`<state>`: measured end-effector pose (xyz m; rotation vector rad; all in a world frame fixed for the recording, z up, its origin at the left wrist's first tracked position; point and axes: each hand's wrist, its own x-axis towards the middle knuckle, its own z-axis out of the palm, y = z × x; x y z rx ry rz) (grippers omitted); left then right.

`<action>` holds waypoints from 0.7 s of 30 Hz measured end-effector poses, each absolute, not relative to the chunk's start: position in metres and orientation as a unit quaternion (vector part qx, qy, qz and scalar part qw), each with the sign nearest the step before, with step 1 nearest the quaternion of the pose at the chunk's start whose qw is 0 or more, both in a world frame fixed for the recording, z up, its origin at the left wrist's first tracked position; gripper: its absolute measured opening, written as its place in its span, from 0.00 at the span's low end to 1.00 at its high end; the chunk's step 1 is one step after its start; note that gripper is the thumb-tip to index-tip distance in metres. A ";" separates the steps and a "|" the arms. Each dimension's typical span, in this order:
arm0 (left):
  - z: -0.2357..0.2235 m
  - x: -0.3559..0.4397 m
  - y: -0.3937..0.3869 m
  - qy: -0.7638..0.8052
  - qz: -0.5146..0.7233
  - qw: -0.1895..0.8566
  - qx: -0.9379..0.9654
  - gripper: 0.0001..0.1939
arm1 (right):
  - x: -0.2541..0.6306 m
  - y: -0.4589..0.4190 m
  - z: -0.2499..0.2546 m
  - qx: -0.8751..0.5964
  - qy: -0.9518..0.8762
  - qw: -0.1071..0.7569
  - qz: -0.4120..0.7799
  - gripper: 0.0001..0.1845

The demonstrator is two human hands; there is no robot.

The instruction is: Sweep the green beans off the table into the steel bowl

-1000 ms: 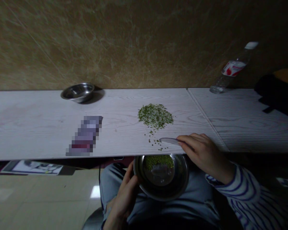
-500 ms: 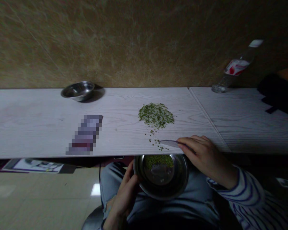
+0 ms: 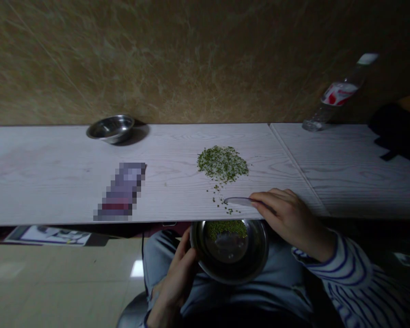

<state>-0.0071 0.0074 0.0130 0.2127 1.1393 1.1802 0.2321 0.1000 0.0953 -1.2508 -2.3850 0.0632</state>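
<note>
Green grains (image 3: 222, 163) want low strokes toward the bench's near edge (image 3: 171, 220); right hand (image 3: 289, 218) pinches scraper (image 3: 238, 201), left hand (image 3: 176, 277) grips bowl (image 3: 233, 274).

Nothing legible — print on red-and-white label (image 3: 340, 94) of plastic bottle (image 3: 335, 97) too blurred.

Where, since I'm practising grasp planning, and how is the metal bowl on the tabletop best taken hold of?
I'd pinch the metal bowl by its near rim, coming from the front and slightly above. The rim stands above the tabletop, the mouth faces up, and the wall close behind likely leaves less room at the far side.
</note>
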 end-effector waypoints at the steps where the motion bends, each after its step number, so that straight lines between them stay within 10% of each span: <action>1: 0.012 -0.008 0.007 0.509 0.523 0.677 0.093 0.33 | 0.233 0.099 0.096 -0.452 -0.864 0.220 0.026 0.09; 21: 0.006 -0.010 0.006 0.500 0.528 0.677 0.110 0.30 | 0.227 0.097 0.097 -0.454 -0.862 0.221 0.044 0.08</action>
